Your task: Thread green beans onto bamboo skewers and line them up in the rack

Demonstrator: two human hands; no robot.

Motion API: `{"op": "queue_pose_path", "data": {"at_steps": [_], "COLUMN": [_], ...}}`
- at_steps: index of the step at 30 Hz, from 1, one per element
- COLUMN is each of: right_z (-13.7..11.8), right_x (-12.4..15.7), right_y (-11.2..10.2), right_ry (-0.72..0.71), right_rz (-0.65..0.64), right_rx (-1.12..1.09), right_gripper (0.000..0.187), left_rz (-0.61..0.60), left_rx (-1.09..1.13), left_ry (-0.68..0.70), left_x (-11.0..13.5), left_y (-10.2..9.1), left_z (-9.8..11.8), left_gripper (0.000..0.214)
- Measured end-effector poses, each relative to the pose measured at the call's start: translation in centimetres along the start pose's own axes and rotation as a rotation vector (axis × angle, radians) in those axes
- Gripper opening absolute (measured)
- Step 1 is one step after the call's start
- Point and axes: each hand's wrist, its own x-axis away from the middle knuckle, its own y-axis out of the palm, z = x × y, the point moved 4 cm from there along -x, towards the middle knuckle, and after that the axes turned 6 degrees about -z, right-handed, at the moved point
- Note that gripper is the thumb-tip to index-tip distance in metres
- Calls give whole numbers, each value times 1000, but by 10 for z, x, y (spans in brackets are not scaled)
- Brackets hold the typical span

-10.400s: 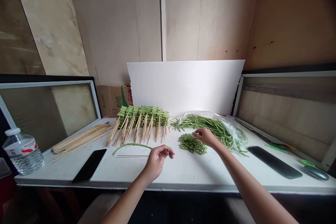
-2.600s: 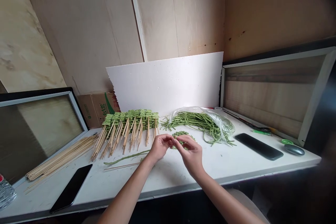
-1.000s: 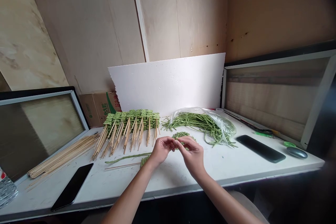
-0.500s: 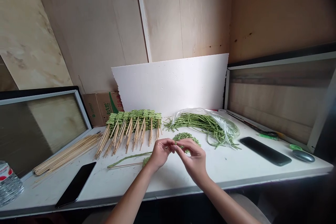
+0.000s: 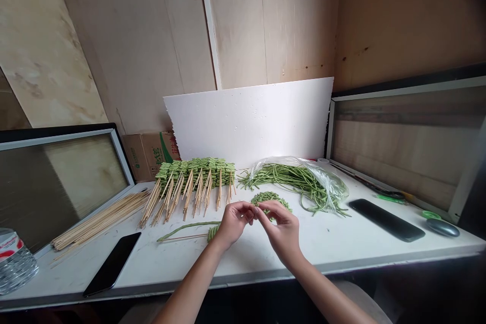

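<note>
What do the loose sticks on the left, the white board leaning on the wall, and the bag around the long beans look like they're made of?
Loose sticks: likely bamboo or wood; pale tan, matte, thin and straight.
White board: probably foam; matte, speckled surface, ragged left edge.
Bag: thin clear plastic; glossy and wrinkled, with the beans showing through.

Water bottle [image 5: 17, 262] cropped, left edge
</note>
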Motion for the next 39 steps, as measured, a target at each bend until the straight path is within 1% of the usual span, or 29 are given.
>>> {"op": "queue_pose_path", "data": {"at_steps": [3, 6, 8, 9, 11, 12, 14, 17, 18, 20, 24, 26, 31, 39], "right_z": [14, 34, 43, 45, 42, 37, 21, -2, -7, -8, 2, 5, 5, 2], "right_x": [-3, 7, 22, 32, 52, 60, 70, 70, 68, 67, 75, 81, 84, 82], "right_y": [-4, -13, -20, -23, -28, -30, -35, -37, -36, -33, -25, -22, -20, -20], "right_ry": [157, 362, 470, 506, 541, 544, 501, 367, 326, 264, 173, 139, 114, 121], "right_rz": [45, 74, 37, -5, -100, -157, -220, -308, -333, -383, -521, -564, -580, -584], "right_rx": [-35, -37, -15, -10, -13, -16, -15, 49, 77, 128, 180, 184, 181, 162], "right_gripper": [23, 37, 40, 42, 48, 47, 43, 35, 33, 30, 25, 22, 17, 16], "left_rz": [16, 64, 93, 103, 111, 109, 85, 5, -20, -51, -108, -137, -187, -241], "left_rx": [-30, -68, -101, -126, -209, -268, -420, -734, -826, -925, -1007, -1056, -1181, -1315], "left_ry": [-17, -75, -121, -144, -185, -199, -195, -139, -126, -121, -126, -127, -120, -99], "left_x": [-3, -12, -19, -23, -31, -34, -41, -51, -54, -60, -68, -72, -78, -80], "left_y": [-1, -6, -10, -12, -15, -16, -18, -17, -17, -17, -17, -17, -13, -2], "left_z": [-8, -19, -24, -26, -27, -27, -25, -23, -22, -24, -33, -37, -45, -45], "left_gripper": [34, 36, 33, 30, 21, 16, 10, 15, 17, 19, 23, 24, 23, 27]}}
